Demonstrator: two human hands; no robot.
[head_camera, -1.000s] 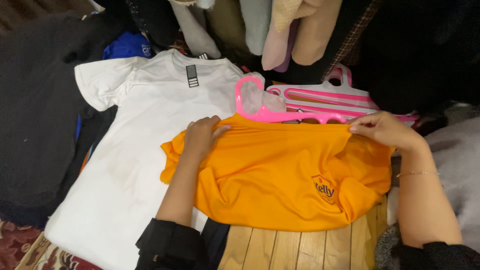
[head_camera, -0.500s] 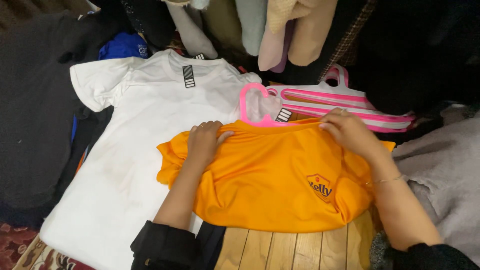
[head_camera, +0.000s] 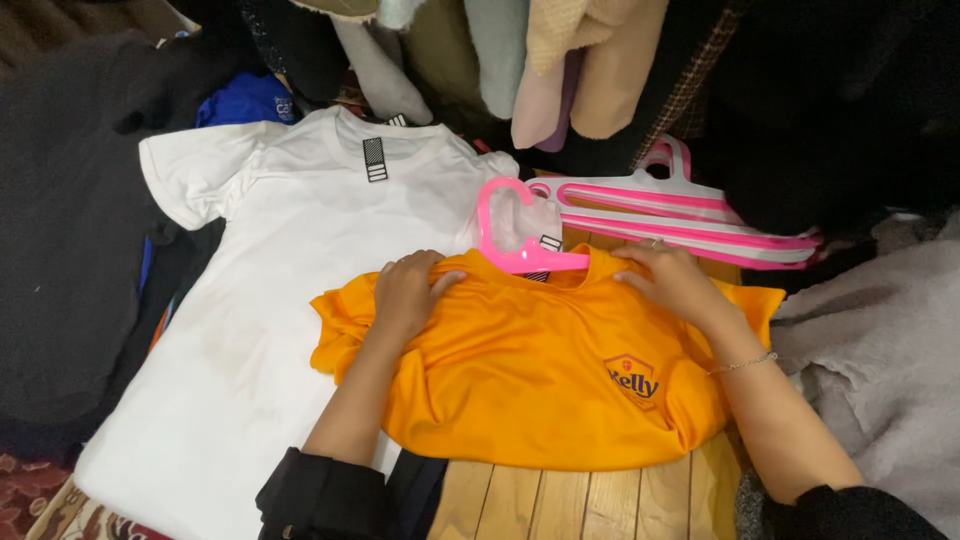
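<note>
In the head view, an orange T-shirt is seen spread over a wooden slatted surface, its lower hem lying near the surface's front edge and its left sleeve overlapping a white T-shirt. The left hand is laid flat, fingers spread, on the orange shirt's left shoulder; nothing is gripped. The right hand is pressed open-palmed on the right shoulder beside the collar, likewise with nothing clasped. A pink hanger is set at the collar, its hook raised over the white shirt, and a stack of pink hangers is lying just behind the right hand.

Little free room is left. To the left, the white shirt is bordered by dark clothing; to the right, the orange shirt is met by a grey fleecy fabric. Along the far side, hanging garments are crowded close. Bare wood is visible only below the orange hem, between the forearms.
</note>
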